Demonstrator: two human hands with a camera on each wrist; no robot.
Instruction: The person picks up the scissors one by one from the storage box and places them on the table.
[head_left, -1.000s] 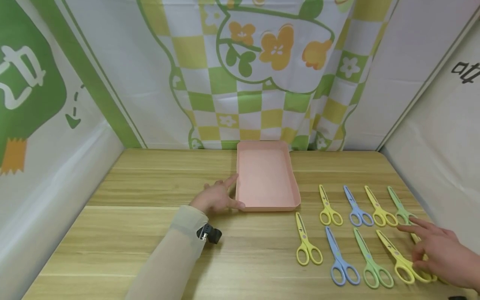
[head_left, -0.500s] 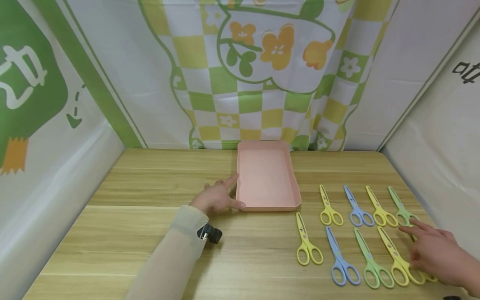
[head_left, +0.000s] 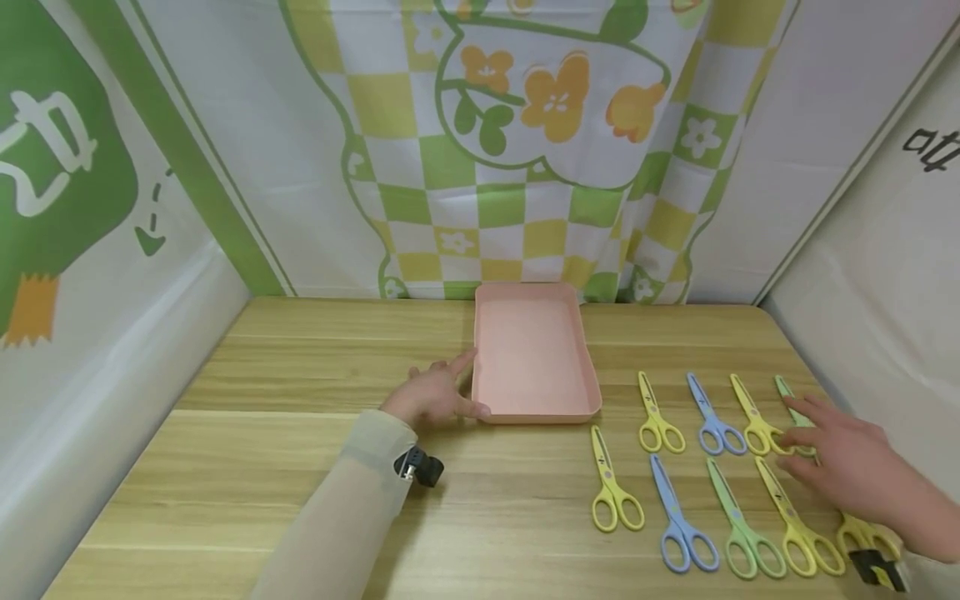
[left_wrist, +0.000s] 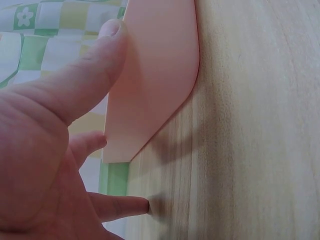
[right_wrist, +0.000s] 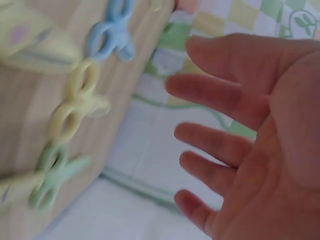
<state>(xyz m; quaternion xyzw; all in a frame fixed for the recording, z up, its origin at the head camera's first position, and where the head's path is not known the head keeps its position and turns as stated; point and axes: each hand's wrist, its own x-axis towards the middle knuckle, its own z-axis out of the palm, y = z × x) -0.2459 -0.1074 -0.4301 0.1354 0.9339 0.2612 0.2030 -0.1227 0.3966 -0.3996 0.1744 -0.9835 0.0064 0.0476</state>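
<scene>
My left hand (head_left: 431,396) rests against the pink tray (head_left: 534,354), thumb at its near left corner and a fingertip on its left side. In the left wrist view the thumb lies along the tray wall (left_wrist: 155,65), with the other fingers spread. On the right, my right hand (head_left: 851,462) hovers over a pair of green scissors (head_left: 783,388), partly covering it. The right wrist view shows that hand (right_wrist: 260,135) holding nothing, fingers apart. Beneath the right wrist lies a pair of yellow scissors (head_left: 855,533), its blades hidden.
Several more scissors lie in two rows, blades pointing away: yellow (head_left: 660,432), blue (head_left: 720,433) and yellow (head_left: 759,432) behind; yellow (head_left: 617,496), blue (head_left: 678,525), green (head_left: 742,529) and yellow (head_left: 798,529) in front. A checked cloth (head_left: 525,233) hangs behind the wooden table (head_left: 300,358).
My right hand has left the front-row yellow scissors, which shifted slightly and now lie straighter, and moved forward over the back-row green pair. The left hand and tray stay put.
</scene>
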